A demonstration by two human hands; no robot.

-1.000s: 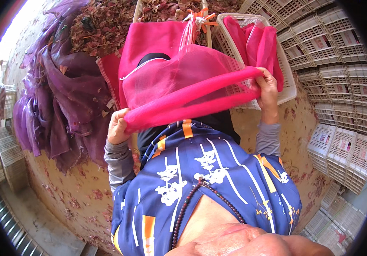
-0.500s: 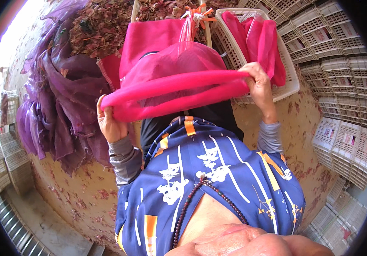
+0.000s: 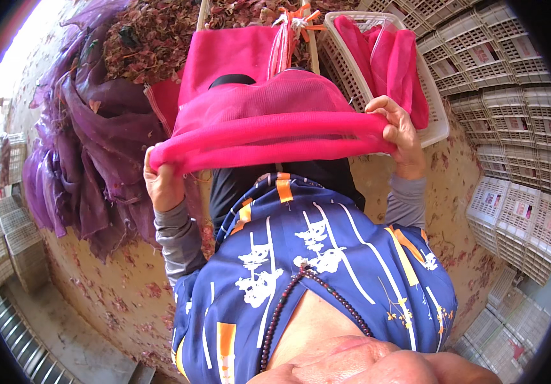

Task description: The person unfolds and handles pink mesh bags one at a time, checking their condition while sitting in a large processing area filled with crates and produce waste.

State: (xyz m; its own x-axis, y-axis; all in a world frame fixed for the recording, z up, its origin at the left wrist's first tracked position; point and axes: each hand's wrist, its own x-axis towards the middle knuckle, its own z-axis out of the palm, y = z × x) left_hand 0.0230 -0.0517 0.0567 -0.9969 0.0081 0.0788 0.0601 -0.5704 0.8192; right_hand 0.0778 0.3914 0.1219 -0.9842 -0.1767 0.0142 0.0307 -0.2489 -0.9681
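Note:
A bright pink mesh bag point(image 3: 282, 126) is stretched sideways in front of me, its thick rolled rim pulled into a long, narrow loop. At the left end of that rim, my left hand point(image 3: 165, 184) is closed on the mesh. My right hand point(image 3: 405, 137) grips the other end, its fingers bent round the edge and its index finger raised. Beyond the rim the thin mesh bulges over my lap, with dark cloth showing through. Another piece of pink mesh point(image 3: 227, 54) lies just past it, beside orange and white ties point(image 3: 296, 22).
A white plastic basket point(image 3: 440, 128) holding folded pink mesh point(image 3: 394, 67) stands at the right. Stacked white crates point(image 3: 512, 198) line the right side. Purple netting point(image 3: 106, 128) hangs at the left, near a heap of dry reddish-brown skins or leaves point(image 3: 151, 41). Similar scraps litter the floor point(image 3: 112, 288).
The rim loop has moved to the right and narrowed, pulled tauter. My right hand has shifted right and slightly lower, its grip changed. My left hand has barely moved.

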